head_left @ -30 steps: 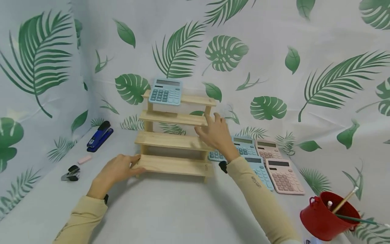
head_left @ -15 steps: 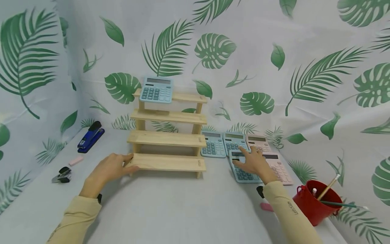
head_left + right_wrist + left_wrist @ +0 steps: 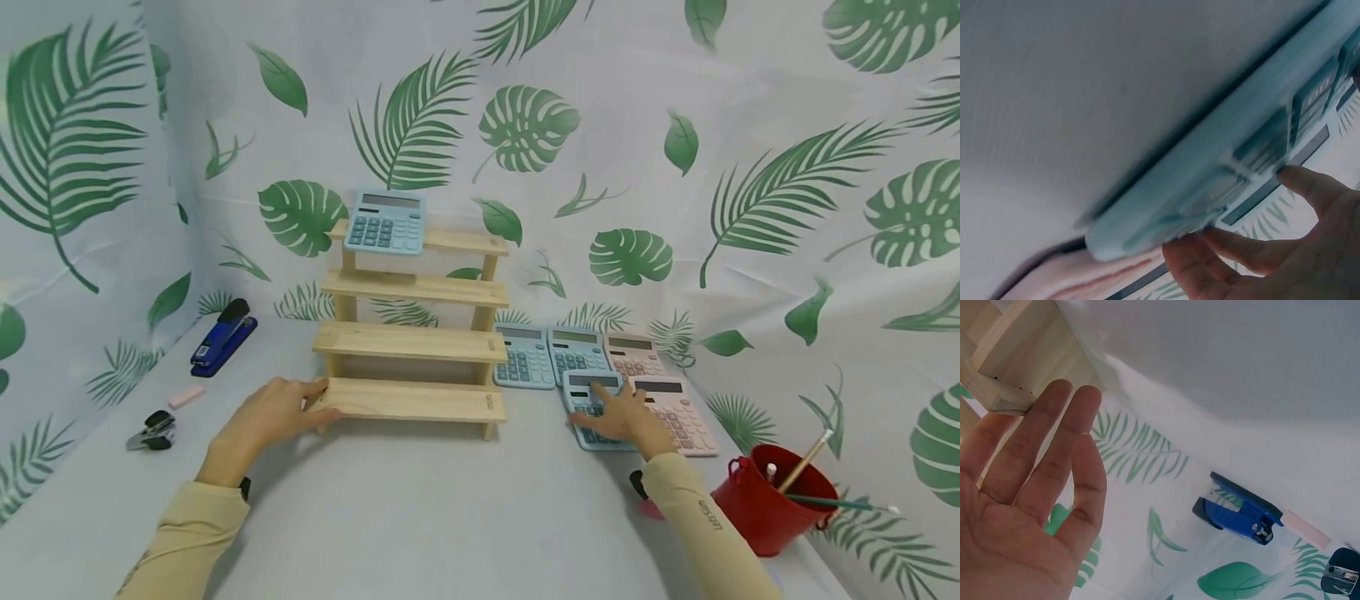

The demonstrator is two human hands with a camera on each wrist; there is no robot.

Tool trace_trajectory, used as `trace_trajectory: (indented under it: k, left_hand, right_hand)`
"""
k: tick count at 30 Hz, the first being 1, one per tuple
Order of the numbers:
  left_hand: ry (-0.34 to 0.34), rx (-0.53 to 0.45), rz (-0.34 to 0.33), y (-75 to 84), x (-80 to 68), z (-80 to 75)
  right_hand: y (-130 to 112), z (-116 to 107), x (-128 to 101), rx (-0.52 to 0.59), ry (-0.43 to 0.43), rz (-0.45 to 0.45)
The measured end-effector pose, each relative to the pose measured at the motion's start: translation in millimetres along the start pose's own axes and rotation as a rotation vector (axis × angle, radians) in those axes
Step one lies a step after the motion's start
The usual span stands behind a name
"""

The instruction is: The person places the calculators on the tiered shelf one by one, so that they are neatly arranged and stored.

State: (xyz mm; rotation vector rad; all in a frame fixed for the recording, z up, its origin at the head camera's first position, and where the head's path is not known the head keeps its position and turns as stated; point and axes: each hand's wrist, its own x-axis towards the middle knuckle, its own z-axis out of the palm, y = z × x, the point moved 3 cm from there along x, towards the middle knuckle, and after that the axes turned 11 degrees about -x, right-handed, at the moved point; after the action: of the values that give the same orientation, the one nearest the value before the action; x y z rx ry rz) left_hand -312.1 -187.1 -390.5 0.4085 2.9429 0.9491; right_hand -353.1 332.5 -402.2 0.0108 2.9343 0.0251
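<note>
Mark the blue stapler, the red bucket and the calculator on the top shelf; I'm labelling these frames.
blue stapler (image 3: 222, 337), head view, middle of its body
red bucket (image 3: 765, 518), head view, front wall
calculator (image 3: 386, 222), head view, keypad

From my head view the light was bright, even and cool, falling from above and ahead; I saw only soft shadows under the rack (image 3: 411, 333), beneath both forearms and beside the bucket (image 3: 772, 508). No hard glare anywhere. The wide lens bent the backdrop (image 3: 675, 125) toward the edges, and the corners looked a little soft. My left wrist view was washed out near the top, the surface (image 3: 1241, 356) almost blown white, though the stapler (image 3: 1240, 512) stayed fairly sharp. My right wrist view was the worst: the calculator (image 3: 1222, 162) sat too close, smeared and out of focus, with dim grey above it.
</note>
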Motion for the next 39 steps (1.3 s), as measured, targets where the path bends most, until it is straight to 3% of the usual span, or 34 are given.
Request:
trace_trajectory:
  k: [8, 15, 20, 24, 30, 39]
  left_hand:
    - [0.001, 0.000, 0.007, -1.0, -0.3, 2.2]
    - [0.021, 0.016, 0.040, -2.9, -0.7, 2.4]
    - [0.020, 0.015, 0.036, -1.1, 0.0, 2.6]
    - [0.013, 0.018, 0.022, 0.6, -0.4, 1.8]
    - [0.020, 0.028, 0.026, -3.2, -0.6, -0.5]
    - [0.026, 0.015, 0.029, -3.6, 1.6, 3.6]
  right_hand:
    - [-15.5, 3.9, 3.7, -0.020, 0.015, -0.023]
    - [-17.7, 4.5, 8.3, -0.048, -0.039, 0.009]
    - [-16.5, -3.2, 10.2, -0.046, 0.005, -0.064]
    - [-22.1, -26.1, 9.6, -0.008, 0.075, -0.114]
    - [-47.2, -80.1, 16.7, 0.007, 0.221, -0.190]
    - [-99.5, -155.4, 40.6, 0.051, 0.306, -0.206]
